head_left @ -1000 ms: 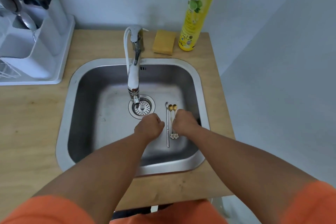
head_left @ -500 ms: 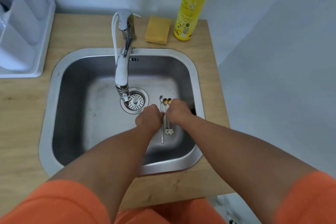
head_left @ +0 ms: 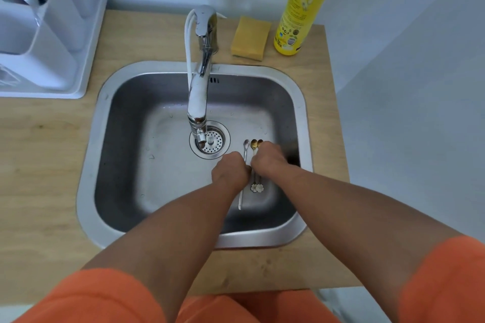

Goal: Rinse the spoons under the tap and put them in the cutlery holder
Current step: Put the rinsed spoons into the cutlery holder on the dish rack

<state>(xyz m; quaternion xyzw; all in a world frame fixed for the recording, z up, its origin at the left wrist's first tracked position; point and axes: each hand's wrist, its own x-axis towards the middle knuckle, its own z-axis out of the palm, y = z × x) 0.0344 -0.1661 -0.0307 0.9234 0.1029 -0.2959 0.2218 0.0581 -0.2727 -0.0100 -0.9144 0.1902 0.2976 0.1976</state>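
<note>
Since 1 s ago, the left hand [head_left: 231, 173] and right hand [head_left: 269, 161] have been brought closer together over the 3 spoons [head_left: 253, 148]; the gap seen between them is nearly closed. Only bowls and handle ends are left exposed.

Both hands' fingers curl out of sight; the spoons' [head_left: 254, 165] middles seem covered; bottle [head_left: 301, 5] top cropped.

"700 ml" on the yellow dish-soap bottle [head_left: 304, 5], brand cropped
</note>
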